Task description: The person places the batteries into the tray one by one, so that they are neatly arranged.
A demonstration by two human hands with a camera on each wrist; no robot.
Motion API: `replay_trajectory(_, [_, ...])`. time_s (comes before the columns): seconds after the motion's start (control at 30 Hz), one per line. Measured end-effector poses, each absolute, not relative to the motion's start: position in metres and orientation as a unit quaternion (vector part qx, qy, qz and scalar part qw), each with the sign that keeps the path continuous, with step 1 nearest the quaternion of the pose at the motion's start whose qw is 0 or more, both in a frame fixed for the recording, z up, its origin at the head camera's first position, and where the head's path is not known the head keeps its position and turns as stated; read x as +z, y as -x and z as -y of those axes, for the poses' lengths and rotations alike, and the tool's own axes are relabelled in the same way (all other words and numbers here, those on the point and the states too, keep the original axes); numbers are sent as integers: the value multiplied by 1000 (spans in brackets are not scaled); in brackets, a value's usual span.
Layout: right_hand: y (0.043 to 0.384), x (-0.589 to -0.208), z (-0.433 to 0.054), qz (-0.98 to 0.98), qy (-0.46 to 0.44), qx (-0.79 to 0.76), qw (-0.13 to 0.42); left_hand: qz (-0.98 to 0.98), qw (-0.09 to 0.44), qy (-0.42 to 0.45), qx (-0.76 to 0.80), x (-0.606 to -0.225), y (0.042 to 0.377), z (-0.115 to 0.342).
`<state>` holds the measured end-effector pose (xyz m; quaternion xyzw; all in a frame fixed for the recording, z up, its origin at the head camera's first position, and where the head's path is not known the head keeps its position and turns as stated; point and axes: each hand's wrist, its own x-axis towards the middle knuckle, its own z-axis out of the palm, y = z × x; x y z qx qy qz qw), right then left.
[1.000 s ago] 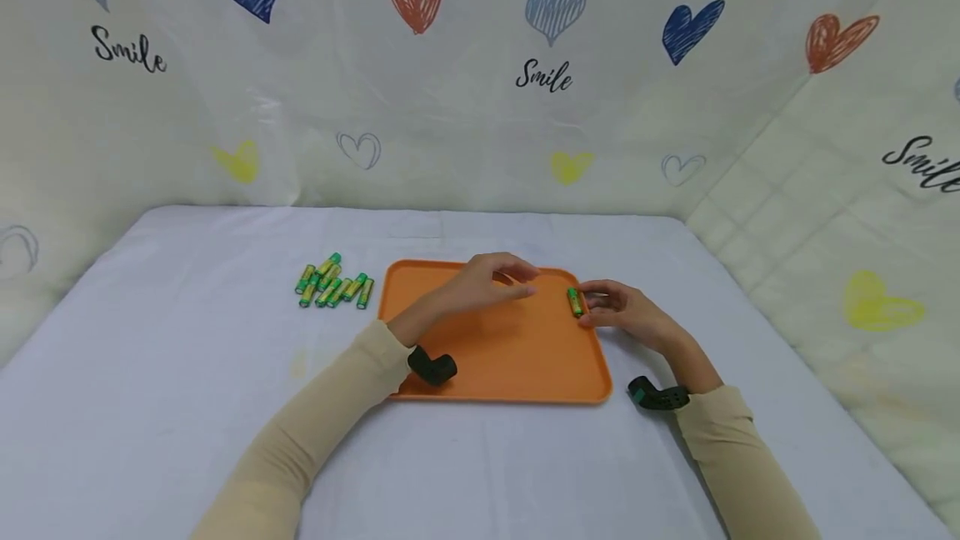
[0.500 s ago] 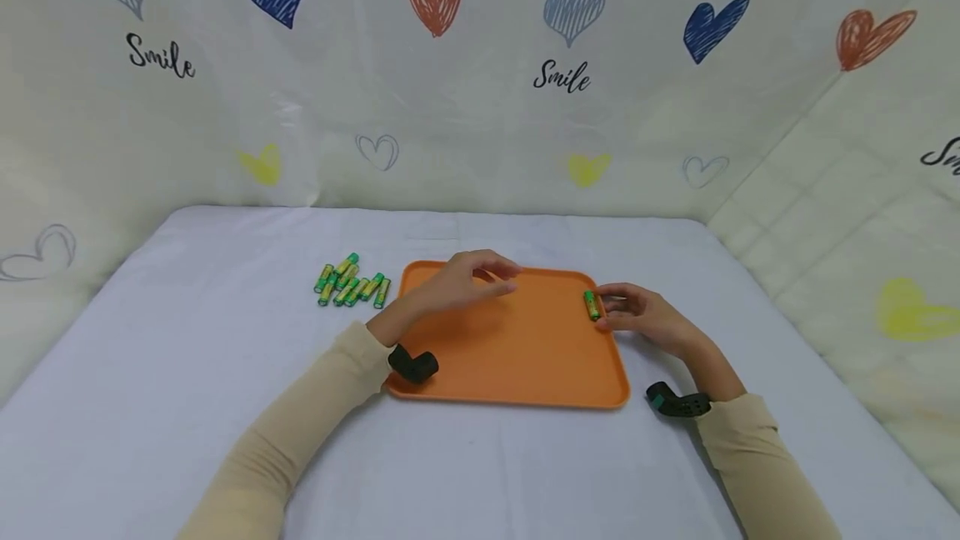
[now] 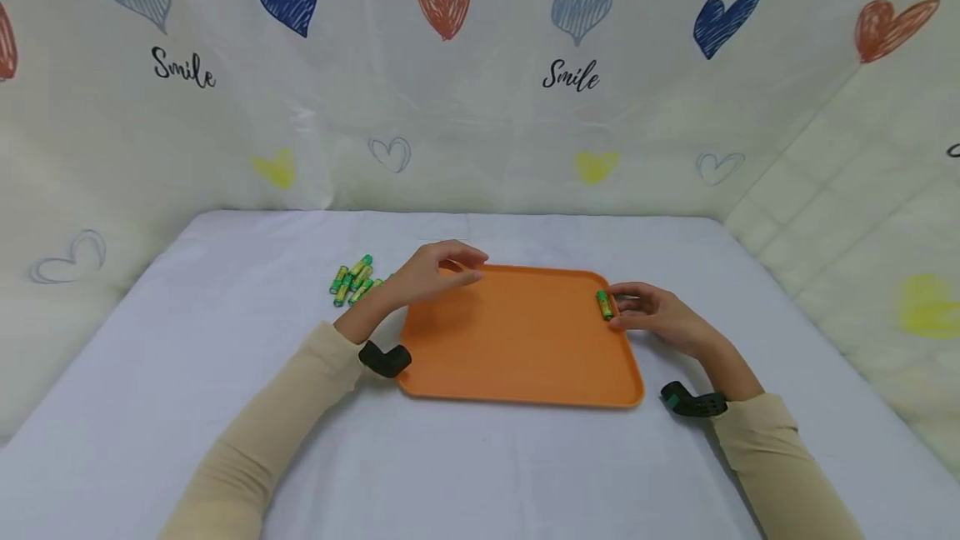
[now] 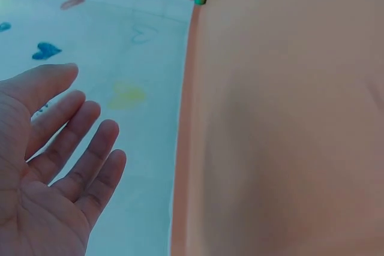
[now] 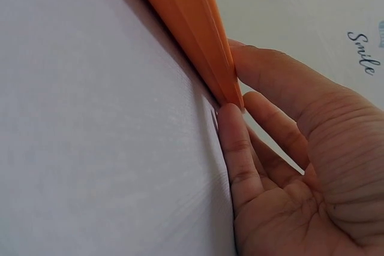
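Note:
An orange tray (image 3: 525, 348) lies on the white tablecloth. One green and yellow battery (image 3: 604, 305) rests inside its right rim. My right hand (image 3: 660, 317) holds that rim close to the battery; in the right wrist view the thumb lies over the tray's edge (image 5: 201, 34) and the little finger touches its outer side. My left hand (image 3: 429, 275) hovers over the tray's far left corner, fingers loosely bent and holding nothing. Several more batteries (image 3: 342, 293) lie in a loose group left of the tray, partly hidden behind the left hand.
Each wrist wears a black camera, one on the left wrist (image 3: 385, 359) and one on the right wrist (image 3: 692, 402). Behind the table (image 3: 480, 473) hangs a pale curtain (image 3: 480, 132) printed with hearts and the word Smile.
My left hand has moved left across the tray towards the group of batteries. The right hand keeps its place at the rim. The head view has turned a little to the left.

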<state>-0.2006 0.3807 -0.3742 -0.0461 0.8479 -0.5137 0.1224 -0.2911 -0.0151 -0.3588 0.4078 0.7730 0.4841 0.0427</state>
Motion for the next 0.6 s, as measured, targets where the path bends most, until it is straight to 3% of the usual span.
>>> replay_trajectory(0.6, [198, -375, -383, -853, 55, -505, 118, -817, 26, -331, 472, -356, 301, 85])
